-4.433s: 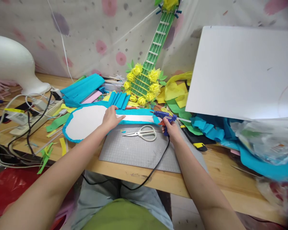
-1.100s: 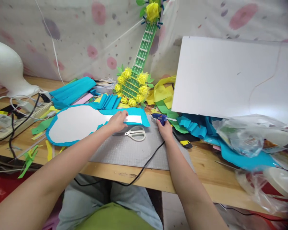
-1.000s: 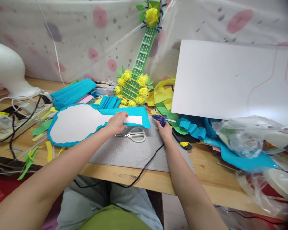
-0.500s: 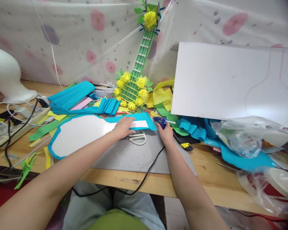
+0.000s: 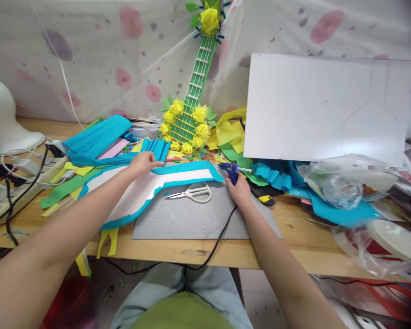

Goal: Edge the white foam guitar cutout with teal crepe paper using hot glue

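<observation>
A white guitar-shaped board (image 5: 140,187) edged with blue crepe paper lies across the table and grey cutting mat (image 5: 192,219), its neck pointing right. My left hand (image 5: 144,162) is at the board's upper edge, where body and neck meet, fingers closed; what they pinch is too small to make out. My right hand (image 5: 239,187) grips a blue glue gun (image 5: 230,171) beside the blue-edged end of the neck. White-handled scissors (image 5: 200,193) rest on the mat below the neck. The gun's black cord runs down over the table edge.
A green model guitar with yellow paper flowers (image 5: 185,125) leans at the back. A large white board (image 5: 304,105) stands right of it. Blue crepe paper (image 5: 99,137) and a power strip (image 5: 27,192) are left; plastic bags (image 5: 345,183) lie right. A foam head form (image 5: 3,114) is far left.
My left hand has moved left from the neck to the board's upper edge. The board's body has swung toward the table's front, uncovering the scissors' blades. The right hand still holds the glue gun.
</observation>
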`<state>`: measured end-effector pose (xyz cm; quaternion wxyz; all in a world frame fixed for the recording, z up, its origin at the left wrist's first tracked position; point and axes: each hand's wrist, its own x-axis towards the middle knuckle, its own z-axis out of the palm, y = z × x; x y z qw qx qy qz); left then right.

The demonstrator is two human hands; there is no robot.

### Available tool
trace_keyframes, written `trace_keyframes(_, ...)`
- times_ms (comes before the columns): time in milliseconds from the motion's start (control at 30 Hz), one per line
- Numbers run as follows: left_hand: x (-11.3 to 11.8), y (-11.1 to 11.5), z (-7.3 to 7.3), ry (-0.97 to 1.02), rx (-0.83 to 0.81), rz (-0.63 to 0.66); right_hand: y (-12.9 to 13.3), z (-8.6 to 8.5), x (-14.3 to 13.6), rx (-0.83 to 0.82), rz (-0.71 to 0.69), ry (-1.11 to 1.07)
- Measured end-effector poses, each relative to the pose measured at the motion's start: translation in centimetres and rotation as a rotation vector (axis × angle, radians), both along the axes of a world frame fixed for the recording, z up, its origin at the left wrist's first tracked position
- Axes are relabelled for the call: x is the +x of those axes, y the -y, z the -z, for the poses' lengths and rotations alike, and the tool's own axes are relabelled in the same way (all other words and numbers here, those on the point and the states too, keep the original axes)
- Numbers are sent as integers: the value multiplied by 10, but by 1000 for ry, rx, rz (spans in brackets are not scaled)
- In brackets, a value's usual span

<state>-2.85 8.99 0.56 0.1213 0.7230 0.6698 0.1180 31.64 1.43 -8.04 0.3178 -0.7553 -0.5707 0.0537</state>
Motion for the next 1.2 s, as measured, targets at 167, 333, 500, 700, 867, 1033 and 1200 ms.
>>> trace_keyframes(167, -11, -11, 6, 41, -265, 269, 33, 3, -1, 231, 32, 153)
trace_keyframes(333, -8, -13, -1, -70, -418, 341, 49, -17, -25, 253, -255, 255)
trace_keyframes(500, -7, 0, -5, -75, -318, 296, 32, -35, -61, 53, -672, 371)
trace_keyframes(700, -12, 9, 4, 0, -188, 259, 15, -39, -80, -133, -809, 518)
trace_keyframes(867, -17, 8, 13, 58, -144, 264, 13, -52, -81, -213, -869, 504)
trace_keyframes(1033, -20, 8, 20, 109, -82, 285, -4, -70, -106, -43, -814, 385)
trace_keyframes(1200, -21, 12, 22, 129, -24, 337, -56, -77, -153, 33, -921, 414)
